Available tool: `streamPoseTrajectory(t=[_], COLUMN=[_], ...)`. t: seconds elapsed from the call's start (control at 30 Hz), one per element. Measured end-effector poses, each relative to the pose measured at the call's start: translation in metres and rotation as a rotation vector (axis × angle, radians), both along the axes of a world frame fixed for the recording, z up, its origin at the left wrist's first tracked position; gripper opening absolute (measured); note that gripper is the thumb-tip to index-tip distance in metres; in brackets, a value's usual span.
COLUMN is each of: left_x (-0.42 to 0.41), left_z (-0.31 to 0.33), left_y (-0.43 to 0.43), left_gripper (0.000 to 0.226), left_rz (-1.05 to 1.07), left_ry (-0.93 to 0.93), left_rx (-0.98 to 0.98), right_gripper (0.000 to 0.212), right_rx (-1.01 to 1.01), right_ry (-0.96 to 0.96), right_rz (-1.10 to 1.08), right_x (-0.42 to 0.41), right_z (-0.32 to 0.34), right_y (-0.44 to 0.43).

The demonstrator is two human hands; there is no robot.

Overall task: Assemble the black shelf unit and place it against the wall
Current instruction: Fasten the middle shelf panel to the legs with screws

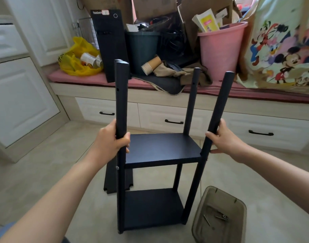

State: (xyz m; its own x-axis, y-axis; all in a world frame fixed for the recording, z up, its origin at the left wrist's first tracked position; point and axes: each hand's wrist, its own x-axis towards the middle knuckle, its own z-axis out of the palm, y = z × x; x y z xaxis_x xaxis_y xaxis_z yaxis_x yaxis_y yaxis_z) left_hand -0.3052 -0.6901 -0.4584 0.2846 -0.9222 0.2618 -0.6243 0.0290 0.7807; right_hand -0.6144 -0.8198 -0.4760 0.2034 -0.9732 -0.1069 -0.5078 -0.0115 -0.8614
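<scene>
- The unit (160, 163) stands upright on the floor (62, 163) right in the middle of the room, well short of the counter (150, 95) at 12 o'clock.
- Two shelves are fitted: the upper shelf (162, 146) and, below it, the lower shelf (150, 207).
- Four posts rise bare above the upper shelf. The back post (192, 102) at 1 o'clock shows a small hole near its top.
- The left grip (113, 139) is wrapped round the left post (121, 95), fingers curled across its front, just above the upper shelf.
- The right grip (225, 139) is closed on the right post (220, 106), thumb laid on its front and fingers curled behind. This post leans outward toward 1 o'clock.
- A bolt head sticks out of the left post just below the upper shelf.
- A loose black board (111, 181) lies flat on the floor at 8 o'clock, partly hidden behind the left post.
- A brown tray (201, 207) sits on the floor at 5 o'clock, near the unit's foot, with a few screws (220, 217) in it.
- On the counter: a yellow bag (76, 57) at 10 o'clock, a tall black box (111, 44) beside it, a dark bin (143, 48), a stack of cups (150, 65) on its side, and a pink bucket (222, 50) at 1 o'clock.
- Drawers (167, 118) with dark handles run along the counter's front.
</scene>
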Motion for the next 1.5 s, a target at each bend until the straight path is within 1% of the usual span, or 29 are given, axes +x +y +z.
streamPoseTrajectory(t=[0.23,0.43,0.53,0.77,0.93,1.1,1.23,1.4,1.5], left_x=[-0.015,-0.025,-0.034,-0.044,-0.045,-0.047,-0.048,-0.043,-0.041], left_z=[0.002,-0.006,-0.014,-0.032,-0.035,-0.037,-0.037,-0.039,-0.041], left_y=[-0.027,-0.047,-0.054,-0.062,-0.058,-0.052,-0.046,-0.037,-0.027], left_gripper=[0.02,0.017,0.014,0.015,0.014,0.016,0.011,0.008,0.014], left_rz=[-0.029,-0.061,-0.059,-0.046,-0.046,-0.034,-0.02,0.008,0.01], left_ry=[0.028,0.076,0.107,0.158,0.183,0.157,0.109,0.034,-0.008], left_rx=[-0.022,-0.001,0.019,0.03,0.037,0.043,0.075,0.102,0.094], right_gripper=[0.026,0.024,0.023,0.025,0.027,0.025,0.023,0.027,0.025], right_rx=[-0.059,-0.113,-0.192,-0.327,-0.34,-0.335,-0.336,-0.317,-0.334], right_ry=[-0.006,0.002,0.045,0.059,0.015,-0.021,-0.027,-0.03,-0.002], right_rz=[-0.032,-0.099,-0.137,-0.174,-0.191,-0.209,-0.218,-0.213,-0.178], right_x=[-0.028,-0.043,-0.052,-0.061,-0.065,-0.066,-0.066,-0.068,-0.067], right_z=[-0.004,-0.004,-0.009,-0.018,-0.022,-0.022,-0.025,-0.03,-0.033], right_y=[0.012,0.018,0.02,0.024,0.031,0.041,0.05,0.062,0.072])
